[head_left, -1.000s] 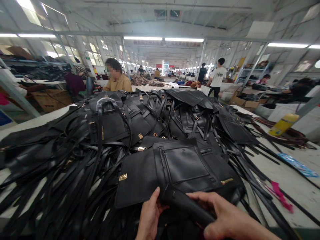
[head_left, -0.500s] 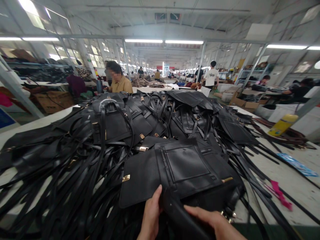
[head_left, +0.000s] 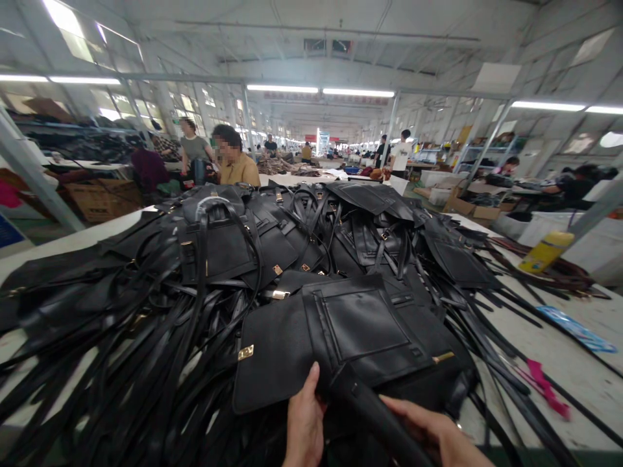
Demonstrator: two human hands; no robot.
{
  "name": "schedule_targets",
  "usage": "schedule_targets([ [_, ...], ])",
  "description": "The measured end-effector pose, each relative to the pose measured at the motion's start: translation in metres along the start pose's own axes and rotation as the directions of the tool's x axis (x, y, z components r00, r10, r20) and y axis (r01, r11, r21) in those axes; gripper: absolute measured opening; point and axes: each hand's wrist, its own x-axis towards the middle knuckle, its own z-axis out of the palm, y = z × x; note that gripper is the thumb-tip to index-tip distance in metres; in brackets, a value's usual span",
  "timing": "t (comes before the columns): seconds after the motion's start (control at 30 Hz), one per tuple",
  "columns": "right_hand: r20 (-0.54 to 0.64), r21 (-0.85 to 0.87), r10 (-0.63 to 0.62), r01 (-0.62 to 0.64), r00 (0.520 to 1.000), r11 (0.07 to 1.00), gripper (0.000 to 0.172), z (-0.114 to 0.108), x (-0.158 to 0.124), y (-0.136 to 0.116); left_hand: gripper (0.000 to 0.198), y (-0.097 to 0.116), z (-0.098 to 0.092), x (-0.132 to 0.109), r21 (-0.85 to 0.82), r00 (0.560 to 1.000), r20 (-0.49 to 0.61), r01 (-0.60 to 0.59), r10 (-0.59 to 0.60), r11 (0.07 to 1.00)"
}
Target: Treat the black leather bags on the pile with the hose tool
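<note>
My left hand [head_left: 306,418] comes up from the bottom middle, thumb raised, its fingers curled against a black leather bag [head_left: 363,405]. On the other side of that bag is my right hand [head_left: 433,428], its fingers pressed on the edge. The lower part of the bag runs out of the picture. Just beyond lies a flat black leather bag panel [head_left: 363,321] with a stitched pocket, its flap [head_left: 275,350] spread left and bearing a gold clasp [head_left: 246,352]. Behind it rises a heap of black leather bags [head_left: 228,243] with long straps.
Loose black straps [head_left: 146,376] trail over the left of the pale table [head_left: 584,395]. To the right are a yellow bottle [head_left: 545,253], a blue packet [head_left: 577,329] and a pink ribbon [head_left: 548,389]. A co-worker in a tan shirt [head_left: 241,170] is across the heap.
Both hands have shifted slightly right, and the bag between them has turned, showing more of its upper end. Gold fittings beside my right hand are mostly hidden now. A person in grey has appeared behind.
</note>
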Motion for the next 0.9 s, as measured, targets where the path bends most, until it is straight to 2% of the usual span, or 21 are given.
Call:
schedule_targets([
  [0.1, -0.014, 0.002, -0.046, 0.046, 0.999, 0.999, 0.072, -0.002, 0.012, 0.003, 0.043, -0.004, 0.0, 0.002, -0.091, 0.999, 0.018, 0.045, -0.044, 0.995],
  [0.17, 0.012, 0.067, -0.064, 0.063, 0.998, 0.996, 0.072, -0.002, 0.02, 0.0, 0.041, -0.005, -0.002, 0.004, -0.126, 0.998, 0.001, 0.066, -0.066, 0.99],
  [0.27, 0.06, 0.16, -0.058, 0.048, 0.997, 0.986, 0.074, 0.0, 0.034, -0.011, 0.035, -0.009, -0.004, 0.008, -0.146, 0.993, -0.009, 0.117, -0.12, 0.982],
  [0.33, 0.053, 0.152, -0.051, 0.043, 0.997, 0.987, 0.076, 0.0, 0.048, -0.022, 0.031, -0.015, -0.005, 0.012, -0.126, 0.989, -0.008, 0.144, -0.146, 0.981],
  [0.43, 0.044, 0.062, -0.067, 0.064, 0.997, 0.996, 0.074, -0.003, 0.079, -0.04, 0.032, -0.023, -0.008, 0.016, -0.064, 0.995, -0.045, 0.087, -0.09, 0.994],
  [0.57, 0.054, -0.059, -0.046, 0.05, 0.997, 0.997, 0.066, -0.004, 0.133, -0.065, 0.037, -0.026, -0.013, 0.017, 0.08, 0.995, -0.093, 0.033, -0.026, 0.996],
  [0.73, 0.069, -0.15, -0.006, 0.017, 0.998, 0.989, 0.062, 0.012, 0.195, -0.096, 0.042, -0.02, -0.019, 0.016, 0.174, 0.994, -0.105, 0.006, 0.013, 0.985],
  [0.83, 0.032, -0.186, -0.059, 0.064, 0.998, 0.98, 0.055, 0.02, 0.208, -0.11, 0.041, -0.017, -0.021, 0.015, 0.232, 0.996, -0.083, -0.02, 0.041, 0.972],
  [0.9, 0.002, -0.187, -0.134, 0.132, 0.991, 0.973, 0.056, 0.018, 0.202, -0.114, 0.038, -0.016, -0.024, 0.012, 0.291, 0.995, -0.065, -0.054, 0.076, 0.955],
])
